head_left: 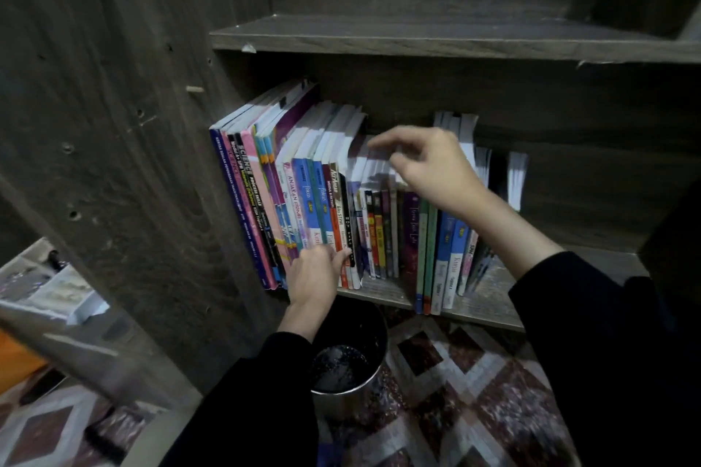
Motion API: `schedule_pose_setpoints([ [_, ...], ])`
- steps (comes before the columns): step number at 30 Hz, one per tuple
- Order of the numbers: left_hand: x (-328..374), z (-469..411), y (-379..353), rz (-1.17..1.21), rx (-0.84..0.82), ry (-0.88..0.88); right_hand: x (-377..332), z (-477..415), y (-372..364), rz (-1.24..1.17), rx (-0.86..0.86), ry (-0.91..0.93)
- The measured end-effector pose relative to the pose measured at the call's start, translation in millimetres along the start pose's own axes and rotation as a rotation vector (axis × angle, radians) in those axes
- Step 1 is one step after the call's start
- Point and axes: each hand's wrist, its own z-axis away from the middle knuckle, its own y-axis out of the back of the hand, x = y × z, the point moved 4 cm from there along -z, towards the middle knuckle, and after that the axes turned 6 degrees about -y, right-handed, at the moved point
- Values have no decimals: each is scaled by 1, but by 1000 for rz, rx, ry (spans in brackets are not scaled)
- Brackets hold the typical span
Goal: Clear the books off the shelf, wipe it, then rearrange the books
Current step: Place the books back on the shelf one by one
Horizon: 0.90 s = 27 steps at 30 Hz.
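Note:
A row of upright books (288, 201) fills the left and middle of a dark wooden shelf (489, 299); the tall ones lean left against the side panel. Shorter books (383, 235) stand in the middle, and blue and green ones (447, 250) stick out past the shelf's front edge. My left hand (315, 273) presses against the lower spines of the tall books, fingers extended. My right hand (428, 163) hovers over the tops of the shorter books, fingers spread and loosely bent, holding nothing. A few more books (516, 178) stand further back on the right.
An upper shelf (455, 38) runs above the books. A dark metal bucket (349, 364) stands on the patterned floor (474, 390) just under the shelf, between my arms. At the far left sits a box with papers (49, 288). The cabinet's side panel (125, 163) rises on the left.

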Motion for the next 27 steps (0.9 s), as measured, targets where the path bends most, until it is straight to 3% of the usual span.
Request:
schedule_pose_setpoints([
  [4,42,15,29,273,185,-128,29,22,52,102,354,-40],
  [6,73,25,51,460,322,-249,63,37,73,192,475,-240],
  [8,102,29,65,510,372,-360,95,49,76,69,423,-545],
  [10,128,28,68,435,323,-451,110,54,64,-108,258,-678],
  [13,147,26,59,327,175,-486,106,55,43,-137,29,-588],
  [17,147,20,45,302,36,-472,99,52,34,-163,-105,-511],
  [24,130,12,48,419,-31,-488,93,59,43,-222,-5,-377],
  [27,127,14,51,415,-29,-522,88,57,39,-58,-41,-299],
])
